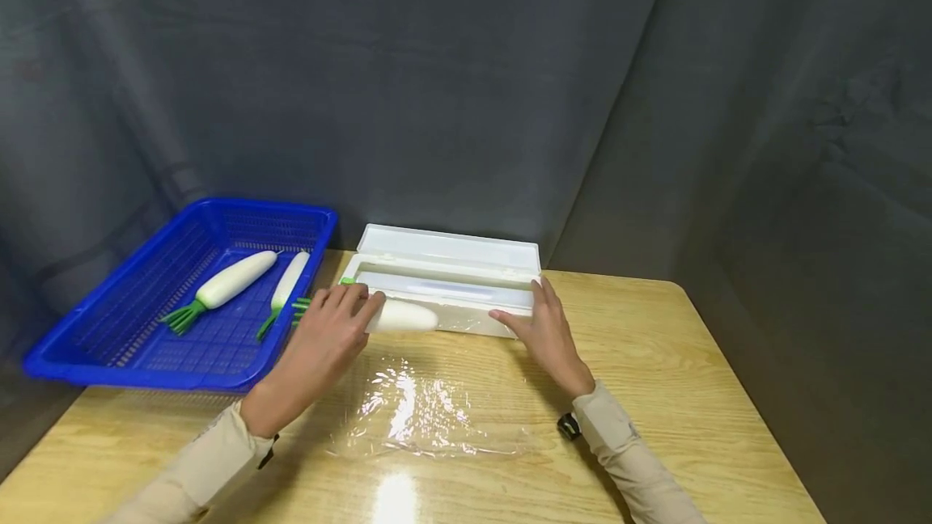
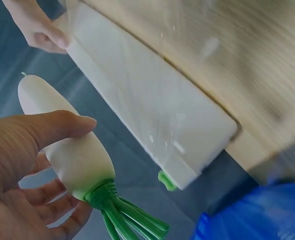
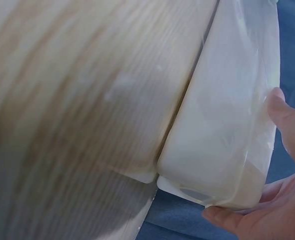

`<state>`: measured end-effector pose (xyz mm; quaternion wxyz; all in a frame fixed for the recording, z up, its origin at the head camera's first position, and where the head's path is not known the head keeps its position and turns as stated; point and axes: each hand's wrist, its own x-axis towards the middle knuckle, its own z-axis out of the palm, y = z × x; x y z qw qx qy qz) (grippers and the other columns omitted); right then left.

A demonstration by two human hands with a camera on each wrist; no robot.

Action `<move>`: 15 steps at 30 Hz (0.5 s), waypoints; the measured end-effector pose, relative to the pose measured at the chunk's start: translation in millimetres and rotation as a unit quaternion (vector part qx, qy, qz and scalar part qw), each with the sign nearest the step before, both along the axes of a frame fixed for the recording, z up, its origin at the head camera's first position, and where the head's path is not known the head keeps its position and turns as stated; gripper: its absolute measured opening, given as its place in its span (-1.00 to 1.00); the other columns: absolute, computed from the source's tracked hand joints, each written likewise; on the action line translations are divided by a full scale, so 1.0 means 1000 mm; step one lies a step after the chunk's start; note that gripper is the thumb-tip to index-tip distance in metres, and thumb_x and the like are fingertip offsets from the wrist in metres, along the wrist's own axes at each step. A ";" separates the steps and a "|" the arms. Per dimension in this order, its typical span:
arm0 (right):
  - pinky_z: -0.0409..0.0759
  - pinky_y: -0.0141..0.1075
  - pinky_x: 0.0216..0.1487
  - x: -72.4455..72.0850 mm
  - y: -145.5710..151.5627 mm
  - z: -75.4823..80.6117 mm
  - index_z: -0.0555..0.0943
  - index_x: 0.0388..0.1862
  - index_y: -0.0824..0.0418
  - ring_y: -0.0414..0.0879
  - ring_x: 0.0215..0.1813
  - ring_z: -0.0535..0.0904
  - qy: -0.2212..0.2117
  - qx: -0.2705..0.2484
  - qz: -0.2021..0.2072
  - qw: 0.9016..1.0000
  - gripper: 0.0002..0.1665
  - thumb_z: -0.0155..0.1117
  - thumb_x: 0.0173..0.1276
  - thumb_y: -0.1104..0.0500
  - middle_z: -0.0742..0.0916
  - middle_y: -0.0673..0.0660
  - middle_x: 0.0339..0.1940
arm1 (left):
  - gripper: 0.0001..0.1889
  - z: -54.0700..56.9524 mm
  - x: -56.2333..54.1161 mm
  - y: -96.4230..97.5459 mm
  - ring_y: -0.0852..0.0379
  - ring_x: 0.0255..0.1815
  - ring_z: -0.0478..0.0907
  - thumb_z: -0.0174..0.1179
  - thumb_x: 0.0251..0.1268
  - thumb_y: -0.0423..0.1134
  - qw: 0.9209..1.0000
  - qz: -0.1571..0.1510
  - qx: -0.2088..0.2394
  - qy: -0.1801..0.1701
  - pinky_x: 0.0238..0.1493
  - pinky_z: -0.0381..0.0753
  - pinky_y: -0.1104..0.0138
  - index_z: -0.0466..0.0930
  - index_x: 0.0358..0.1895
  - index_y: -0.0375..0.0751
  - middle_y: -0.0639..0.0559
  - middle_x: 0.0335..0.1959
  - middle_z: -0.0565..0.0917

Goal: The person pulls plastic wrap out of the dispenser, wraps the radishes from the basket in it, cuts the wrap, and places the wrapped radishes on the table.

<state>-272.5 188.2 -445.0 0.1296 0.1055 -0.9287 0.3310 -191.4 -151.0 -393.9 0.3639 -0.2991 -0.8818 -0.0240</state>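
My left hand (image 1: 335, 334) holds a white radish (image 1: 404, 316) with green leaf stalks, thumb on one side and fingers round the other in the left wrist view. The radish is over the front of a white cling film dispenser (image 1: 447, 247), whose lid stands open at the back with a roll inside. At the dispenser's right end, my right hand (image 1: 548, 338) grips the box, thumb on its front edge and fingers at the end wall. A clear sheet of cling film (image 1: 415, 411) stretches from the dispenser toward me over the table.
A blue plastic basket (image 1: 146, 379) stands at the left, with two more radishes, one larger (image 1: 239, 277) and one narrower (image 1: 290, 281), lying in it. A green slider (image 2: 166, 181) sits at the dispenser's left end. Dark curtains (image 1: 437, 87) hang behind the wooden table (image 1: 641, 346).
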 end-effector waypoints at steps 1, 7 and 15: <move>0.35 0.22 0.50 0.000 0.000 0.000 0.21 0.56 0.57 0.47 0.59 0.22 0.001 0.000 0.001 1.000 0.26 0.55 0.27 -0.26 0.23 0.58 0.61 | -0.36 -0.001 0.001 0.002 -0.21 -0.07 0.56 0.53 -0.20 -0.53 1.000 -0.002 -0.001 -0.002 -0.12 0.55 0.03 0.50 0.08 -0.27 -0.20 -0.09 0.58; 0.36 0.23 0.50 -0.001 0.000 0.000 0.22 0.55 0.58 0.49 0.57 0.24 0.014 0.005 0.001 1.000 0.25 0.55 0.26 -0.24 0.25 0.61 0.58 | -0.33 -0.008 0.002 0.016 -0.18 -0.09 0.54 0.58 -0.23 -0.50 1.000 -0.006 -0.008 -0.015 -0.11 0.53 0.07 0.47 0.05 -0.24 -0.17 -0.11 0.57; 0.36 0.24 0.49 -0.001 0.000 -0.003 0.23 0.55 0.58 0.50 0.57 0.24 0.012 0.001 0.000 1.000 0.26 0.55 0.26 -0.25 0.24 0.62 0.58 | -0.23 -0.022 0.005 0.033 -0.10 -0.16 0.52 0.75 -0.37 -0.33 1.000 -0.011 -0.025 -0.008 -0.20 0.51 0.17 0.50 0.04 -0.23 -0.14 -0.13 0.56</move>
